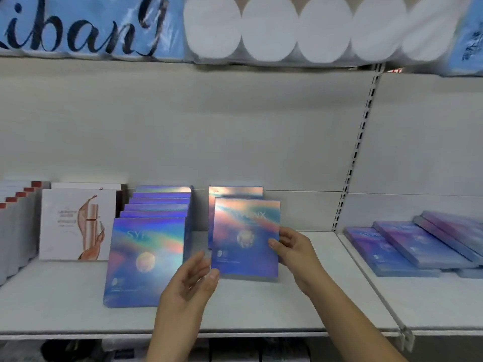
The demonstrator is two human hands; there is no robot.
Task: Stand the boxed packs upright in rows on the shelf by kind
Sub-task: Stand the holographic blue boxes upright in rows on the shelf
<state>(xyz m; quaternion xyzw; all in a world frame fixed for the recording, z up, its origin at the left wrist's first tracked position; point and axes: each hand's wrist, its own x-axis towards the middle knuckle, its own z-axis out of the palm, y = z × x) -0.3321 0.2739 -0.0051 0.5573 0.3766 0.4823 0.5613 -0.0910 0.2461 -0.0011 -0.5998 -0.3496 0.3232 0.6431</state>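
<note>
A shiny blue holographic boxed pack (pixel 245 237) stands upright on the white shelf (pixel 261 309), in front of another like it (pixel 235 192). My right hand (pixel 292 250) holds its right edge, thumb on the front. My left hand (pixel 193 278) touches its lower left corner with thumb and fingers. To the left stands a row of several upright holographic packs (pixel 149 259). On the neighbouring shelf section to the right lie several flat purple-blue packs (pixel 413 246).
White boxed packs with a copper bottle print (pixel 77 223) stand left of the blue row, and grey-white packs with red tabs (pixel 15 226) at the far left. Large tissue-roll bags (pixel 269 30) sit on the shelf above. A slotted upright (pixel 352 163) divides the sections.
</note>
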